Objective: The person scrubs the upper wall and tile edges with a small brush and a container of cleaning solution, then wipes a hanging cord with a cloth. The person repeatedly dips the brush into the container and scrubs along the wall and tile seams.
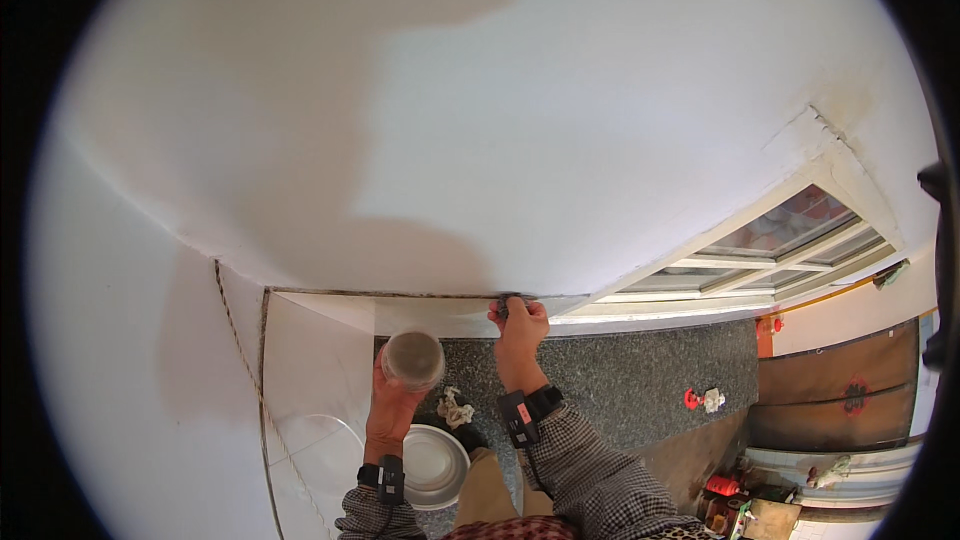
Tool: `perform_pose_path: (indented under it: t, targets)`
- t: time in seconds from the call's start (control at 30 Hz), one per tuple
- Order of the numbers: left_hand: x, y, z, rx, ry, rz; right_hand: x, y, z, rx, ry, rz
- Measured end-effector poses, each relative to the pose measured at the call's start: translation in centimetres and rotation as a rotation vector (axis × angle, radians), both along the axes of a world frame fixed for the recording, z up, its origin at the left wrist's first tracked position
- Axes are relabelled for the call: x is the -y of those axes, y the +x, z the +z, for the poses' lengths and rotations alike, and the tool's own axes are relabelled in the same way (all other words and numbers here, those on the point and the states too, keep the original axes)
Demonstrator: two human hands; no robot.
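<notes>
My left hand (390, 414) is wrapped around a clear round plastic container (413, 360), which has something greyish inside or behind its top. My right hand (525, 331) pinches a small dark grey wad (503, 306), possibly steel wool. The wad touches the blackened seam (427, 294) where the white wall (465, 142) meets the top of the pale tiles (319, 345). Fingers hide part of the wad. Below the container, a crumpled whitish tissue or rag (455, 409) lies on the speckled stone countertop (600, 371).
A round pale basin or lid (435, 465) sits below my left wrist. A twisted cord (240, 345) hangs along the left wall. To the right are a framed window (780, 240), a small red object (691, 399) beside white crumpled material (713, 400), and a brown curtain (825, 416).
</notes>
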State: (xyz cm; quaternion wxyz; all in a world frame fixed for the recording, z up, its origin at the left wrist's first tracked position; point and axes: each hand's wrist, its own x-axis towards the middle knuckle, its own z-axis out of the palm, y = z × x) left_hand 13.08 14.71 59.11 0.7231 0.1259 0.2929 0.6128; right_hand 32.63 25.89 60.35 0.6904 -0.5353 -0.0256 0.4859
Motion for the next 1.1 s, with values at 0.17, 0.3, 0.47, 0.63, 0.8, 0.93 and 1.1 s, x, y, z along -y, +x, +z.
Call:
perform_pose_path:
  t: [0.17,0.3,0.47,0.63,0.8,0.93,1.1]
  targets:
    - [0.2,-0.7,0.0,-0.022,0.005,0.024,0.3,2.7,0.9,0.048,0.054,-0.167]
    - [0.4,-1.1,-0.1,0.003,0.007,0.033,-0.5,1.1,0.1,0.007,-0.034,-0.073]
    - [0.5,-1.2,-0.2,-0.014,0.023,0.036,0.3,-3.3,1.2,0.08,-0.014,0.147]
    - [0.3,-1.0,-0.8,-0.058,0.008,0.053,3.0,-5.4,2.9,0.342,0.066,0.655]
    - [0.7,-0.6,-2.1,0.022,-0.068,0.086,3.4,-8.8,1.8,1.417,0.509,1.232]
    - [0.8,-0.4,-2.9,0.096,-0.043,0.057,3.2,-10.4,1.2,1.54,0.45,1.573]
    - [0.0,0.0,-2.7,0.107,-0.003,0.047,4.5,-7.0,2.6,1.472,0.509,1.326]
